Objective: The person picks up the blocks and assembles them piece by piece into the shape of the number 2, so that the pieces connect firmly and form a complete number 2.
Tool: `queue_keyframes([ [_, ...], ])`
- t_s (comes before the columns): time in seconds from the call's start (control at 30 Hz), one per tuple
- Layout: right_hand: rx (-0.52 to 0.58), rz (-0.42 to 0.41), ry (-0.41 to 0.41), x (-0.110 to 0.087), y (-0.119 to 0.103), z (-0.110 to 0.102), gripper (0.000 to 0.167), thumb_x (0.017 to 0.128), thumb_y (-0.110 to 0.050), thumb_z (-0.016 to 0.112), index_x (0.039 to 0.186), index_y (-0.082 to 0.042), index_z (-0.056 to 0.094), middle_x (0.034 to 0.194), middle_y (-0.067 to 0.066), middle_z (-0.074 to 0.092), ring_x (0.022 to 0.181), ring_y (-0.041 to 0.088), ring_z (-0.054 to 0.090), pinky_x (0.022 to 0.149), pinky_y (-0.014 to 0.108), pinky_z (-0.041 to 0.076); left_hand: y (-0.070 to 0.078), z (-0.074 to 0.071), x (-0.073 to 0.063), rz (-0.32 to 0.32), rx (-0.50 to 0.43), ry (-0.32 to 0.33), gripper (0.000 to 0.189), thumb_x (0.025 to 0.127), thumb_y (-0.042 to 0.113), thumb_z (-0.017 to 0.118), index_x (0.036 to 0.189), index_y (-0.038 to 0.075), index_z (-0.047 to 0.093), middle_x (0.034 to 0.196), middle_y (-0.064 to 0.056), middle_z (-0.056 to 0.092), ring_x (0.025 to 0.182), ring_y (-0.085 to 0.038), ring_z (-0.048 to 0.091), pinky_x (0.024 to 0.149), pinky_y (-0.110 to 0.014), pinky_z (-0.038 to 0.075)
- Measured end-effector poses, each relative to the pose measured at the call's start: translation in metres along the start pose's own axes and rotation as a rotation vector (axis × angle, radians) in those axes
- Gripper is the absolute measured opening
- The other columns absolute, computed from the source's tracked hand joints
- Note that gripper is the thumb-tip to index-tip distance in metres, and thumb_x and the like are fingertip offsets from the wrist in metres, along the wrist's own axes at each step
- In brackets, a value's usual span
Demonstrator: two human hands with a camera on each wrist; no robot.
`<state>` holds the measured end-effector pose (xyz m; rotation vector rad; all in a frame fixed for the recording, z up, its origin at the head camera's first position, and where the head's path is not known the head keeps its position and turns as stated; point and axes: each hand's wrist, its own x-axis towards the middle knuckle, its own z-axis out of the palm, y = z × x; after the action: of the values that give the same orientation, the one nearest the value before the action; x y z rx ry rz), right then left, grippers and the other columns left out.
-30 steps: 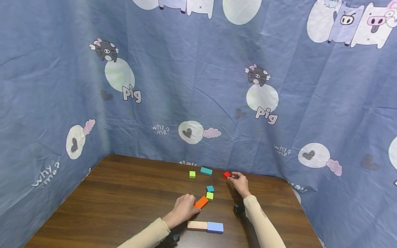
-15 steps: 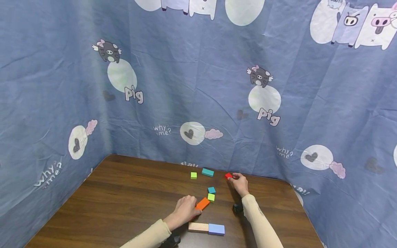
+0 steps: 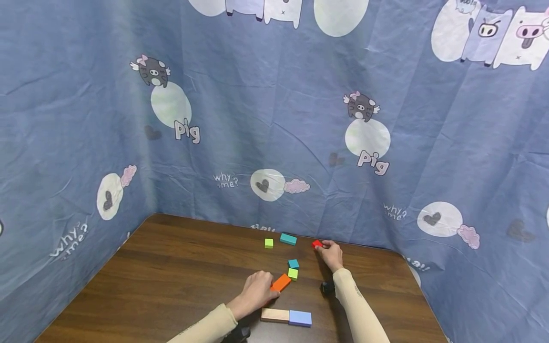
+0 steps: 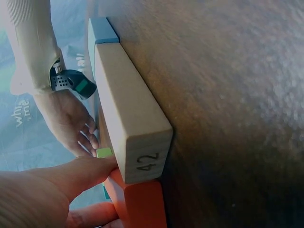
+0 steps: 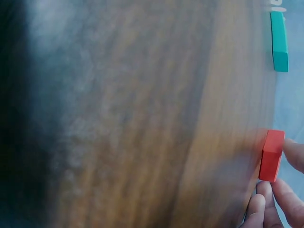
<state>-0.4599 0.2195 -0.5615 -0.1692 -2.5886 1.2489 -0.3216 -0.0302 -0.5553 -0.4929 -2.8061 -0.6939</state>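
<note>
My left hand [image 3: 256, 291] grips an orange block [image 3: 281, 283] lying on the table, thumb on the near side and fingers over the far side. The left wrist view shows the orange block [image 4: 142, 204] beside a plain wooden block [image 4: 130, 95] marked 42. Near the back edge, my right hand [image 3: 332, 256] pinches a small red block [image 3: 316, 244]. Seen from the right wrist, the red block [image 5: 272, 156] has fingertips at two of its sides. A lime cube [image 3: 293, 274] sits just beyond the orange block's far end, with a small teal block [image 3: 293, 264] behind it.
The plain wooden block [image 3: 275, 315] and a blue block [image 3: 300, 318] lie end to end at the front. Toward the back are another lime cube [image 3: 269, 243] and a longer teal block [image 3: 288, 239]. A printed blue curtain [image 3: 240, 119] hangs behind the brown table [image 3: 180, 276].
The head view has shifted slightly. My right hand has edged a little left onto the red block. The left hand and the blocks keep their places.
</note>
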Motion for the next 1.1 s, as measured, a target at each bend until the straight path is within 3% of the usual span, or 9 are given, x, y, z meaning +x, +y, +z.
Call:
queue_keyframes([
  [0.9, -0.019, -0.035, -0.011, -0.0015, 0.0058, -0.0019, 0.025, 0.08, -0.013, 0.075, 0.1, 0.001, 0.069, 0.09, 0.013, 0.071, 0.084, 0.024, 0.065, 0.075, 0.035, 0.047, 0.0017, -0.0008, 0.0, -0.006, 0.0, -0.008, 0.039, 0.071, 0.03, 0.083, 0.056, 0.015, 0.051, 0.055, 0.011, 0.029, 0.051, -0.005, 0.025, 0.045, -0.023, 0.021],
  [1.1, -0.009, -0.042, -0.022, -0.0019, 0.0069, -0.0029, 0.025, 0.08, -0.013, 0.075, 0.1, 0.0, 0.07, 0.089, 0.012, 0.071, 0.082, 0.022, 0.065, 0.074, 0.033, 0.047, 0.0018, -0.0006, 0.0002, -0.005, -0.002, -0.014, 0.034, 0.071, 0.03, 0.084, 0.06, 0.013, 0.057, 0.055, 0.01, 0.034, 0.052, -0.005, 0.027, 0.046, -0.022, 0.022],
])
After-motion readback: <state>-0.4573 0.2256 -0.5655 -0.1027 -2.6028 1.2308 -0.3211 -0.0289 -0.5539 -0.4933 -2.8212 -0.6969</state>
